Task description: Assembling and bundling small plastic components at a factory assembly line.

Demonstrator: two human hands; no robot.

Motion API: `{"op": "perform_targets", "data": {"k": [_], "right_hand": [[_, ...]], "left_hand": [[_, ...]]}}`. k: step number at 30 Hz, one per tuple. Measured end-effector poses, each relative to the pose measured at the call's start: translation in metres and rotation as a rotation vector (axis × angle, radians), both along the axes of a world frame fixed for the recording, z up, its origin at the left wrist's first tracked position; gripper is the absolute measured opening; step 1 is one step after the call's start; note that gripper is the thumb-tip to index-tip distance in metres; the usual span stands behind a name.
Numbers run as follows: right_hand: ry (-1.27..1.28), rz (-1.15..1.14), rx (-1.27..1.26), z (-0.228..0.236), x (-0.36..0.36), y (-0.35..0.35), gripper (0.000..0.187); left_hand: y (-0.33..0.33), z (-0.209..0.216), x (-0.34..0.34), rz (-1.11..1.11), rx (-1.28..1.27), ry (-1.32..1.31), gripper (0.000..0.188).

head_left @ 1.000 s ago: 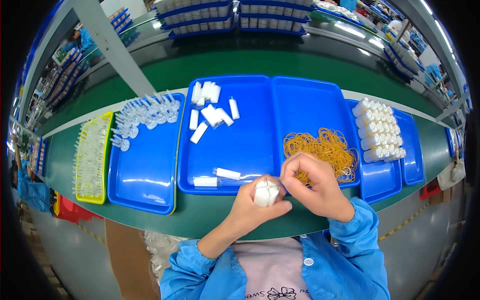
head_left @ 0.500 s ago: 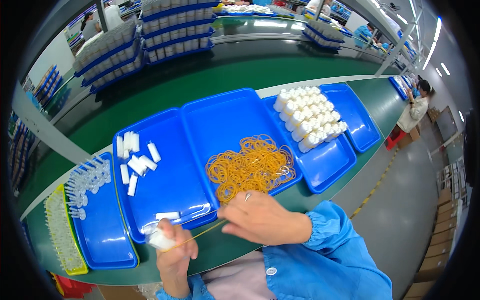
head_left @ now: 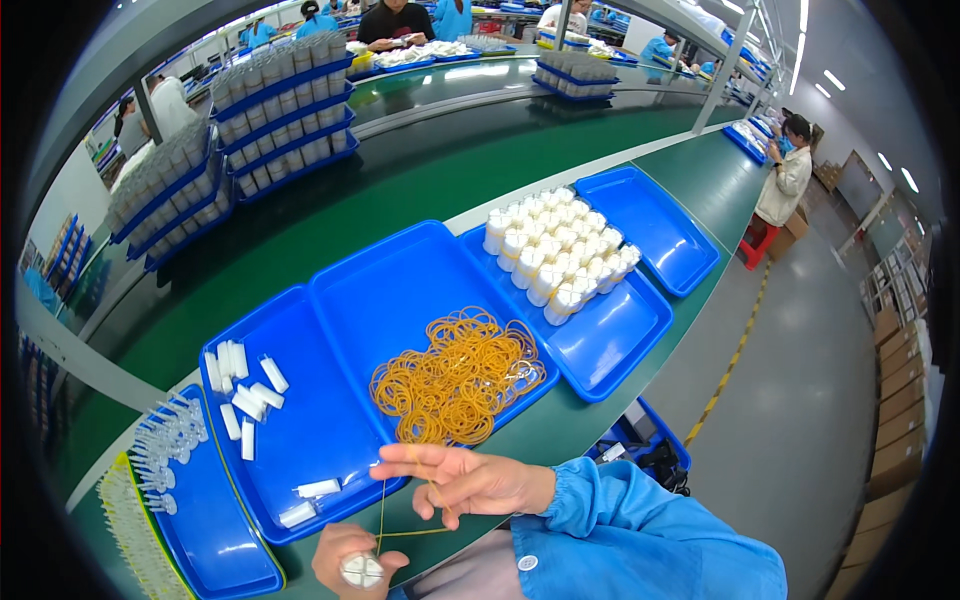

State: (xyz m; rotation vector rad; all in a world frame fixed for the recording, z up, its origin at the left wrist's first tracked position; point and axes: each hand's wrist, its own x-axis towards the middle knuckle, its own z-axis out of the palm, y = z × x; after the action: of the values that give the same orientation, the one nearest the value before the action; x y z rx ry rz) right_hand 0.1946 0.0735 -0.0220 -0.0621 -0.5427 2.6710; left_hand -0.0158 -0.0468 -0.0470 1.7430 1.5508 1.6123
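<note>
My left hand point(head_left: 342, 556) is wrapped round a short bundle of white cylinders point(head_left: 361, 571), its round, divided end showing. A yellow-orange rubber band point(head_left: 412, 534) runs from this bundle to my right hand point(head_left: 485, 485), which holds it stretched into a wide loop over its spread fingers. Just beyond that hand, a heap of the same rubber bands point(head_left: 455, 375) lies in a blue tray point(head_left: 385, 275). Two loose white cylinders point(head_left: 318, 488) lie near my left hand in the left blue tray point(head_left: 325, 400). Several others point(head_left: 250, 400) are farther back there.
Banded white bundles point(head_left: 560, 250) stand in rows in a blue tray to the right. At far left, a narrow blue tray point(head_left: 225, 520) holds clear plastic parts point(head_left: 165, 445), beside a yellow-rimmed tray point(head_left: 135, 530). Stacked trays point(head_left: 285, 120) rise beyond the green belt. A person point(head_left: 785, 175) sits far right.
The view has turned, shifting the trays left and down. My right hand's fingers have opened out and spread the rubber band wider. My left hand has tilted the bundle, turning its end into view.
</note>
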Motion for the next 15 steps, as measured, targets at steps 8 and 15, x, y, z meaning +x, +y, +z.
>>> {"op": "perform_targets", "data": {"k": [8,15], "right_hand": [[-0.559,-0.411,1.486,-0.005,-0.023,-0.040,0.042],[-0.632,-0.317,1.361,0.035,0.030,-0.015,0.038]], "left_hand": [[0.009,0.033,0.039,0.122,-0.400,0.375,0.089],[-0.004,0.065,0.035,-0.197,-0.549,0.308,0.089]]}}
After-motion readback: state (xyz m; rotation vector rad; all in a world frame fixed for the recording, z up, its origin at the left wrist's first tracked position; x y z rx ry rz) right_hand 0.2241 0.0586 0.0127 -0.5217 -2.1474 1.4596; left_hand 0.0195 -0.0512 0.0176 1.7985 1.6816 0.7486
